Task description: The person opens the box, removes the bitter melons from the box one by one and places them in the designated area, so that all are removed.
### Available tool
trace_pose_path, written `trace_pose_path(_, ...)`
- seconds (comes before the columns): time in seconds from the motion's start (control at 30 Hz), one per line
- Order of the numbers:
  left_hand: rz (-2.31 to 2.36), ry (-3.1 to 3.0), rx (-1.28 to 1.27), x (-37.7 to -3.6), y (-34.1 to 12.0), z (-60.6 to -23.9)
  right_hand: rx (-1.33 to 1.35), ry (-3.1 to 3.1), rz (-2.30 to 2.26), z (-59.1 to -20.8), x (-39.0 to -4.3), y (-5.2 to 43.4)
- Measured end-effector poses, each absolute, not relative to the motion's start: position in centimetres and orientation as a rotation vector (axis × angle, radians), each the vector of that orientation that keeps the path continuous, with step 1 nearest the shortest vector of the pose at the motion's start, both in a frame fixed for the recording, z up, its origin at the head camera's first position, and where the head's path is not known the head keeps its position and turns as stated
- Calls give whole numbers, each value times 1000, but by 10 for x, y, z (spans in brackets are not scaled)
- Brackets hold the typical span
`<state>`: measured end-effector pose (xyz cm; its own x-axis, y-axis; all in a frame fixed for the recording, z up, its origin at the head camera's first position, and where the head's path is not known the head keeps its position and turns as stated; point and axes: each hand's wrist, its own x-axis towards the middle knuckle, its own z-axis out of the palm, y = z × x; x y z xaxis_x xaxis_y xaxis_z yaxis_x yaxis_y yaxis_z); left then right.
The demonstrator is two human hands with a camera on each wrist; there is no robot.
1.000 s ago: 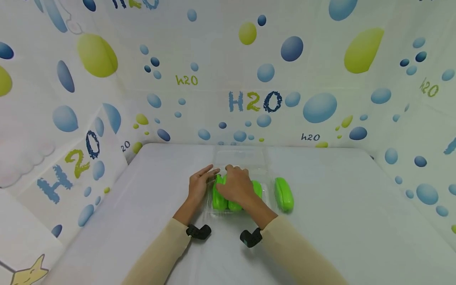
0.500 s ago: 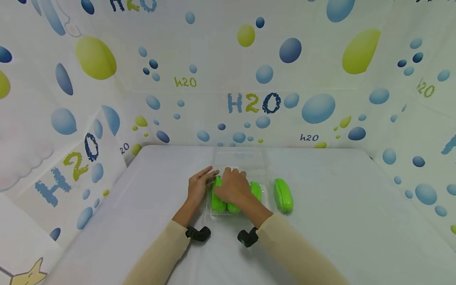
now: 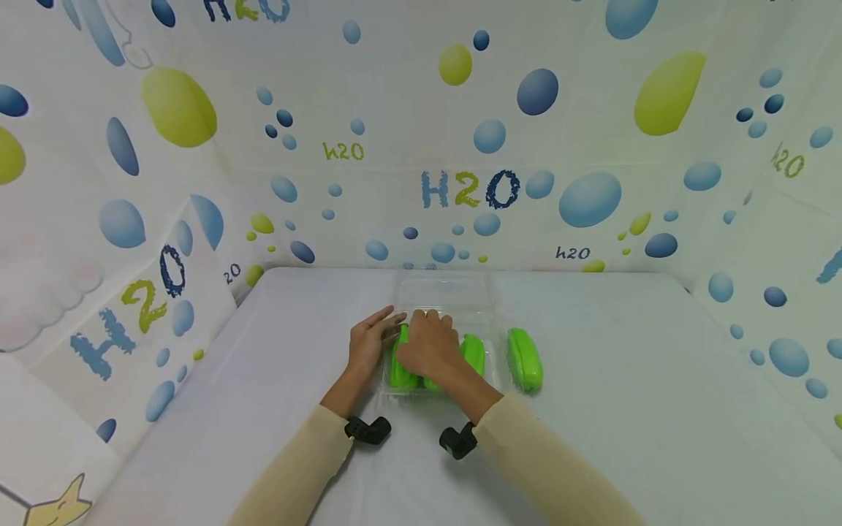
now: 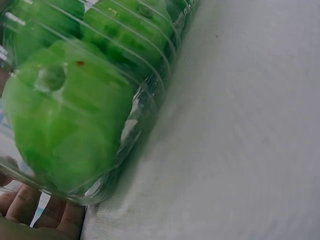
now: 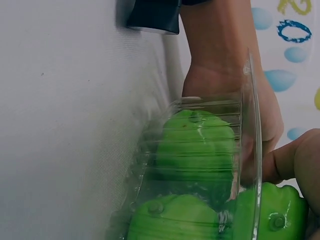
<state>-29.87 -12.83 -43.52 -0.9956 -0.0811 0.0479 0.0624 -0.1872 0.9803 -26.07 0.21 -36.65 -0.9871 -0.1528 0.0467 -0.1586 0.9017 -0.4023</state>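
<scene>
A clear plastic container [image 4: 102,192] holds several long green toy vegetables, ribbed, each with a small round nub at its end. One lies along the left side [image 3: 403,372], another to the right [image 3: 473,354]. My right hand [image 3: 430,345] reaches over the middle of the container, fingers curled, gripping a green toy vegetable [image 5: 272,212] that sits higher than the others in the right wrist view. In the head view, the hand hides most of it. My left hand [image 3: 367,349] rests along the container's left side with fingers extended; in the left wrist view its fingers [image 4: 25,202] show by a corner.
Right of the container, a loose green toy vegetable [image 3: 525,359] lies on the white tabletop [image 3: 612,409]. The container's clear lid [image 3: 442,292] lies folded back behind it. A printed curtain [image 3: 368,88] hangs at the back and both sides.
Compared with a second ago, my right hand has shifted slightly left, still over the container. Over the last half second it barely moves. My left hand stays in place.
</scene>
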Motion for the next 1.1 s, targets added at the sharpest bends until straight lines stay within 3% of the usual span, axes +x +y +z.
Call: trace_pose_path(1.1,-2305,-1994,40,-297,-128,-437,253,-2803,878,-373,-261,30)
